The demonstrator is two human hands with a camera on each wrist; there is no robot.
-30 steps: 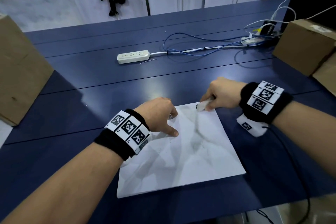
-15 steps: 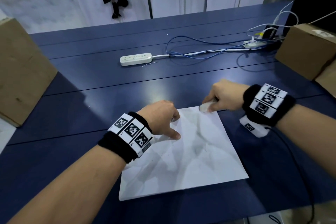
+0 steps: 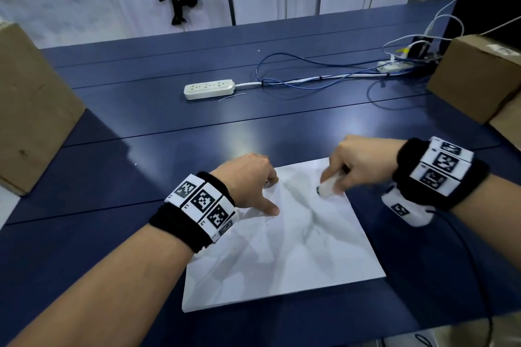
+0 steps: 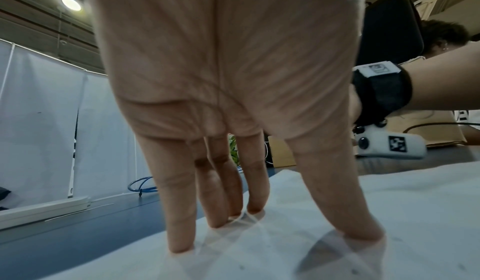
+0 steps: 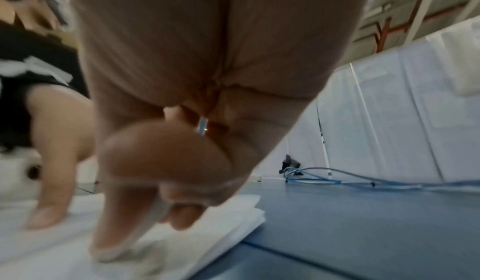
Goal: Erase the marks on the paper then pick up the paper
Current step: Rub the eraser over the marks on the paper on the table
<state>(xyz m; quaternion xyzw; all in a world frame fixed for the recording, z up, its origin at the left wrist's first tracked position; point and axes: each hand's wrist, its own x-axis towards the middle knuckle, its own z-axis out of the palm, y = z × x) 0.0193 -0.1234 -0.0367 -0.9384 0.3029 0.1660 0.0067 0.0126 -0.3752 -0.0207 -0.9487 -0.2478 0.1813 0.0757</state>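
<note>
I see the paper (image 3: 284,251) lying flat on the blue table (image 3: 158,127), low in the centre of the head view. My left hand (image 3: 248,183) presses its upper-left part with straight, spread fingers (image 4: 179,212). My right hand (image 3: 358,163) pinches a white eraser (image 3: 328,187), its tip touching the sheet's upper right near grey smudges (image 3: 310,220).

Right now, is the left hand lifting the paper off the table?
No: in the head view the left hand presses straight fingers down on the paper, which lies flat on the table.
</note>
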